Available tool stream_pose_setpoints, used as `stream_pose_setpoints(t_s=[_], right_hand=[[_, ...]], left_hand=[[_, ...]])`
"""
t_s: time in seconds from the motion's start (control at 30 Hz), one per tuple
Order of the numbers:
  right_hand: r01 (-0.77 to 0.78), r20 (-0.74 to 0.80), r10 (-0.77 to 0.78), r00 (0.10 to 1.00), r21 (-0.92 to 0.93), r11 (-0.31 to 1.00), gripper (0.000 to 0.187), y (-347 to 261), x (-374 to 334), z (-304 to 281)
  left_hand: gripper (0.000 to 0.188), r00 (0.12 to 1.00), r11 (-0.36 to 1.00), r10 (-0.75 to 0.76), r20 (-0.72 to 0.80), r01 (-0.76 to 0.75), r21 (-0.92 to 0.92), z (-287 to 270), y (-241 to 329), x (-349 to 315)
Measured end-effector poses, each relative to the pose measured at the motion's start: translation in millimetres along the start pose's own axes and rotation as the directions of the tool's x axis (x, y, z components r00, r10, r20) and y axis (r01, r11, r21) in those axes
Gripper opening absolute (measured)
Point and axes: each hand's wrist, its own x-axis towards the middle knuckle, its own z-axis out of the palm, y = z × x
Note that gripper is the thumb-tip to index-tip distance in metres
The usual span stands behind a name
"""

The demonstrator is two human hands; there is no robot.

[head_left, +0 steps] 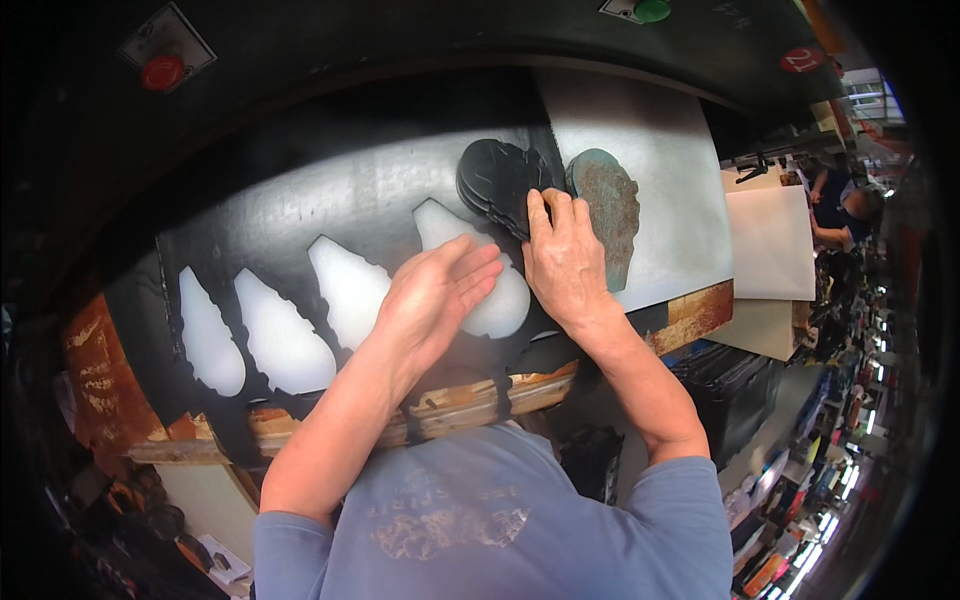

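A black sheet [380, 175] with several bulb-shaped cutouts lies on a white board [285, 345], which shows through the holes. My left hand [432, 290] is held over the cutout nearest the right end, its fingers straight and together, with nothing in it. A stack of black cut pieces [495, 175], similar in outline to the holes, rests on the sheet's right part. Against its lower right edge, my right hand [565, 245] has its fingers bent and closed; the thumb is hidden. Just right of that hand sits a greenish, rust-marked cutting die [607, 210] of like outline.
A dark machine beam with a red button [162, 72] and a green button [652, 10] spans the far side. The table's worn wooden edge [470, 405] runs before me. White sheets [770, 240] stand at the right, with another person [845, 210] beyond.
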Motion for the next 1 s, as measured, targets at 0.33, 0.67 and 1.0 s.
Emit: stream_pose_setpoints(t_s=[0.33, 0.67, 1.0], right_hand=[[-0.124, 0.095, 0.106, 0.99, 0.218, 0.968, 0.058, 10, 3, -10], [-0.147, -0.029, 0.173, 0.985, 0.399, 0.905, 0.038, 25, 2, -5], [-0.361, 0.234, 0.496, 0.836, 0.916, 0.177, 0.031, 97, 20, -103]], left_hand=[[0.031, 0.99, 0.958, 0.123, 0.076, -0.098, -0.269, 10, -35, 28], [0.038, 0.948, 0.957, 0.171, 0.27, -0.095, -0.273, -1, -34, 37], [0.068, 0.949, 0.949, 0.285, 0.138, -0.299, 0.097, -30, -20, -5]])
